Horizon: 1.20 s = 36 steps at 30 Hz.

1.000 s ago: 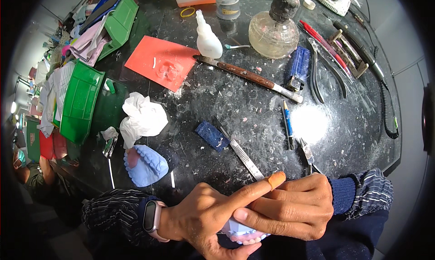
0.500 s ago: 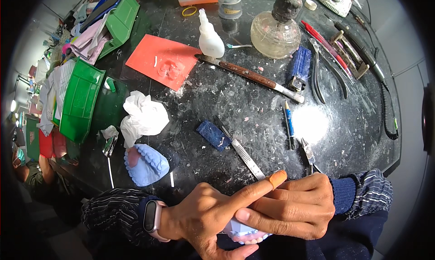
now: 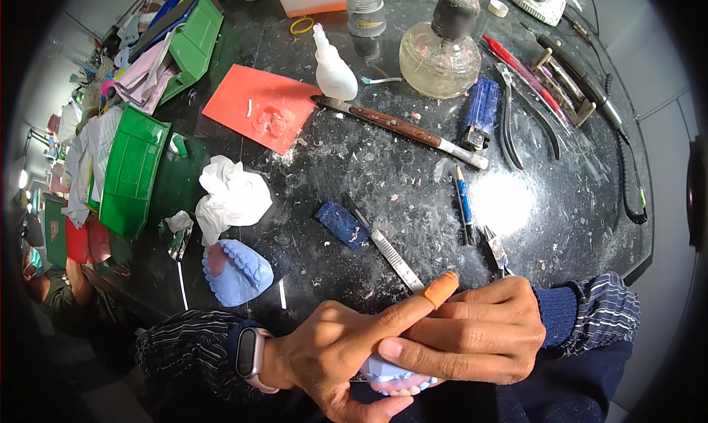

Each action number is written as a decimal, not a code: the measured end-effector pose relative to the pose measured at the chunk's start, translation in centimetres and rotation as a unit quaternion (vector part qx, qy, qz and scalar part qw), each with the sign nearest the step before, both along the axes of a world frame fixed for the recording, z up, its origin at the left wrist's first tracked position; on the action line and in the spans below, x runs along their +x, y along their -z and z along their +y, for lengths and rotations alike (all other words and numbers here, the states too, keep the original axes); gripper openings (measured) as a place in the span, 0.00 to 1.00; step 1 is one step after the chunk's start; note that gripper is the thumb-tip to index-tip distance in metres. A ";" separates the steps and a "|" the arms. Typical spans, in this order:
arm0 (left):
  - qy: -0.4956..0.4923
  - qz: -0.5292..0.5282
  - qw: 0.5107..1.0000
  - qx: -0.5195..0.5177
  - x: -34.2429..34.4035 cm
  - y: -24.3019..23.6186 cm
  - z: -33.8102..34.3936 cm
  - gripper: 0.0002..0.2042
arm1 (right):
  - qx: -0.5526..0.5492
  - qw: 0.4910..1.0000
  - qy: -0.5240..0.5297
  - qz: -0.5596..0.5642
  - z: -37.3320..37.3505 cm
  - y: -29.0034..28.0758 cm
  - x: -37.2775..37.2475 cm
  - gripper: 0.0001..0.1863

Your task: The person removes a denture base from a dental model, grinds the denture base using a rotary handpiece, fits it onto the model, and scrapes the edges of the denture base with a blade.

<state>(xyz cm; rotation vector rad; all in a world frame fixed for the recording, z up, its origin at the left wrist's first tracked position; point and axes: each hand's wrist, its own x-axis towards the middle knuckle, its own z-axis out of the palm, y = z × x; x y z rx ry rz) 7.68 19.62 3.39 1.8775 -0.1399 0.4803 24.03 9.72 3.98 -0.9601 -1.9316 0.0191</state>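
My left hand holds a pale blue dental cast with pink base and pale teeth, its index finger, banded in orange, lying across my right hand. My right hand is closed over the same cast, its fingers pressed on top and hiding much of it. Beyond them lie a metal knife or spatula, a dark blue block and a second blue cast with a pink patch.
Crumpled tissue, green bins with papers, red wax sheet, white bottle, glass burner, brown-handled knife, pencil, pliers and corded handpiece lie on the dark worktop. A co-worker is at far left.
My left index fingertip has shifted slightly left and up. The worktop items appear slightly shifted in view. Both hands keep their grip on the cast.
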 end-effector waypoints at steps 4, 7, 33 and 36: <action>-0.013 0.075 0.991 0.108 -0.2 -2.9 1.0 0.41 | 0.023 0.997 -0.005 0.068 0.5 0.7 0.2 0.16; -0.077 -0.023 0.995 0.057 -0.2 -0.8 0.4 0.30 | 0.011 0.996 -0.014 0.083 0.6 0.8 0.3 0.12; -0.349 -0.174 0.835 0.388 -0.1 -0.7 -3.1 0.06 | -0.005 0.993 -0.066 0.094 0.6 0.1 0.1 0.04; -0.287 -0.164 0.846 0.419 -0.7 -1.0 -2.4 0.05 | -0.007 0.992 -0.059 0.112 0.5 0.1 -0.2 0.03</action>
